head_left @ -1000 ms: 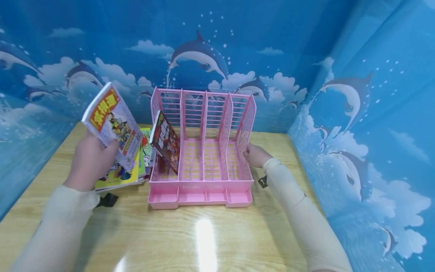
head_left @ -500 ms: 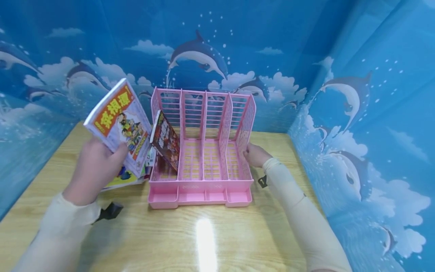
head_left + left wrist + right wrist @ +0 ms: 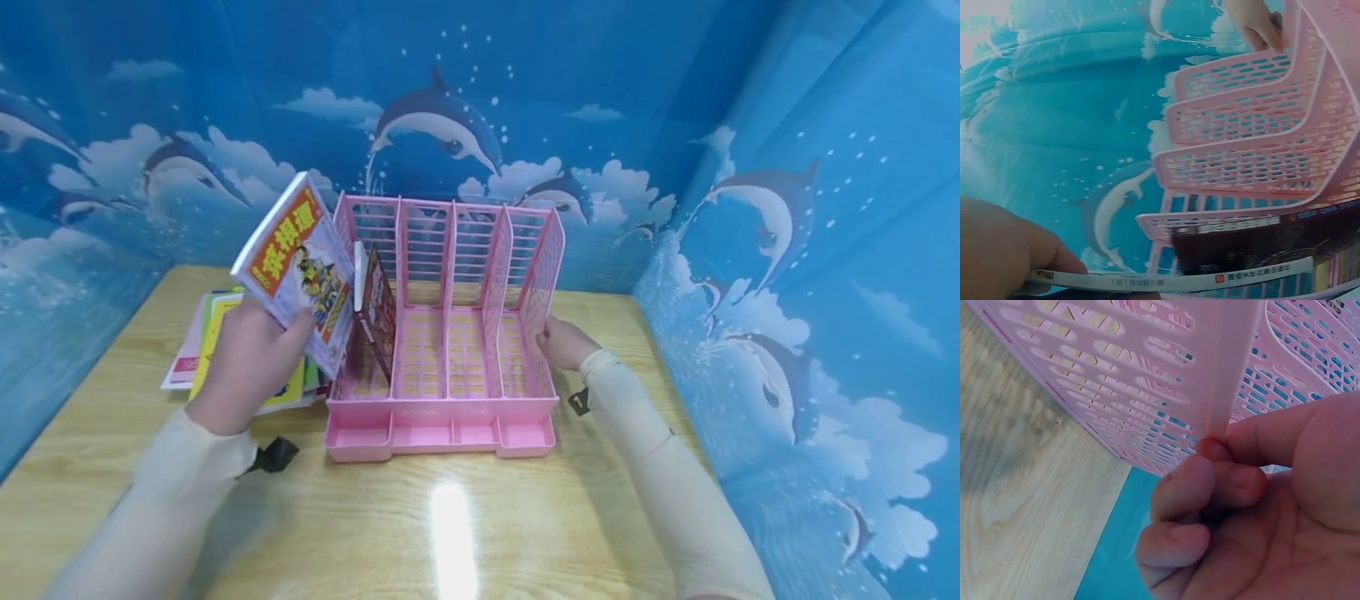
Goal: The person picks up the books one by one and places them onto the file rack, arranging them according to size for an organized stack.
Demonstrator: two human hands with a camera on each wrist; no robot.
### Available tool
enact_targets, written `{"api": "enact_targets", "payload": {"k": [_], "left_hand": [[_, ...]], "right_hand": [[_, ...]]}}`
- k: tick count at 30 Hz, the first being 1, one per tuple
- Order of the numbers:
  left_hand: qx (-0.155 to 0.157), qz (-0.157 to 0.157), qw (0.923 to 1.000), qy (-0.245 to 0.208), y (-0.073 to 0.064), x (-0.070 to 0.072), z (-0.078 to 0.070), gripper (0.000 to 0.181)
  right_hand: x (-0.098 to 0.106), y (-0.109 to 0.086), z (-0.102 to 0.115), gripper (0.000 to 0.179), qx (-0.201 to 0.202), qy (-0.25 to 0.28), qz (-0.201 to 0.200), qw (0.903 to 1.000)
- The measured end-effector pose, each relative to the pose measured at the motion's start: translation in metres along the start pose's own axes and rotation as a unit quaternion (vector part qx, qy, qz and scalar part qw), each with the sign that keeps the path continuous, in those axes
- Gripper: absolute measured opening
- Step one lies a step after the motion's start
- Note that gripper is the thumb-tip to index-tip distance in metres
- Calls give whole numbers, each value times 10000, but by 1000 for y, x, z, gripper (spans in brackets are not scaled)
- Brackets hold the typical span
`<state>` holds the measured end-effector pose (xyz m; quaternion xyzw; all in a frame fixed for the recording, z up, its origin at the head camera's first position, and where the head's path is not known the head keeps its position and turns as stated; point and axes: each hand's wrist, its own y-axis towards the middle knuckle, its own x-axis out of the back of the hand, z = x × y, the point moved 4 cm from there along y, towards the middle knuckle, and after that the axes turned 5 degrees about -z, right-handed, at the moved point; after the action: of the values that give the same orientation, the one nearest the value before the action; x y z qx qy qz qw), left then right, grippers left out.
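My left hand (image 3: 247, 362) grips a thin book (image 3: 311, 275) with a pale cover, yellow title characters on red and cartoon figures. It is tilted at the left side of the pink file rack (image 3: 442, 410). In the left wrist view the white spine of that book (image 3: 1191, 283) lies close beside a dark book (image 3: 1229, 247). This dark brown book (image 3: 379, 312) leans in the rack's leftmost slot. My right hand (image 3: 567, 342) pinches the edge of the rack's right side panel, fingers curled in the right wrist view.
A pile of books and papers (image 3: 180, 371) lies on the wooden table (image 3: 360, 525), left of the rack and partly behind my left hand. Small trays (image 3: 427, 433) run along the rack's front. Blue dolphin-print cloth (image 3: 300, 75) hangs behind and to the right.
My left hand has carried the pale book rightward to the rack. The dark book now stands more upright, shifted right within its slot. My right hand has stayed on the side panel.
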<state>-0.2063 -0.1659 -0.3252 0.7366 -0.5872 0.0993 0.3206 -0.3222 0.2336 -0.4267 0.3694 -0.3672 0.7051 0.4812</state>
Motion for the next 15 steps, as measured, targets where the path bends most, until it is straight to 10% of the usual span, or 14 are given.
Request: {"api": "enact_targets", "payload": {"k": [15], "left_hand": [[508, 403, 9979, -68, 17, -38, 30, 63]], "right_hand": [[3, -1, 3, 53, -9, -49, 28, 10000]]}}
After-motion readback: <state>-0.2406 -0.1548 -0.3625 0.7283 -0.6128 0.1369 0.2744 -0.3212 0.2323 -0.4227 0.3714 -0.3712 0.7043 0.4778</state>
